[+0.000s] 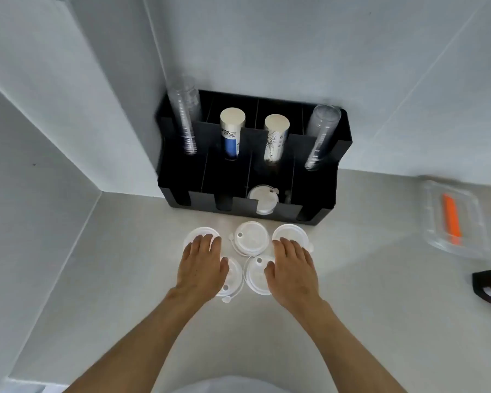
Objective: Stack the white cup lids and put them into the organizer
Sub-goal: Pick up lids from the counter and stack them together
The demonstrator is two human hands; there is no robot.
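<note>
White cup lids [251,238] — five of them — are spread on a pale counter [366,307] just before a black organizer [318,211]. The left hand [201,268] and right hand [292,272] are laid flat over them, fingers spread, nothing gripped. One more lid [262,198] is seen in a front slot — cup stacks [231,131] are held behind.
</note>
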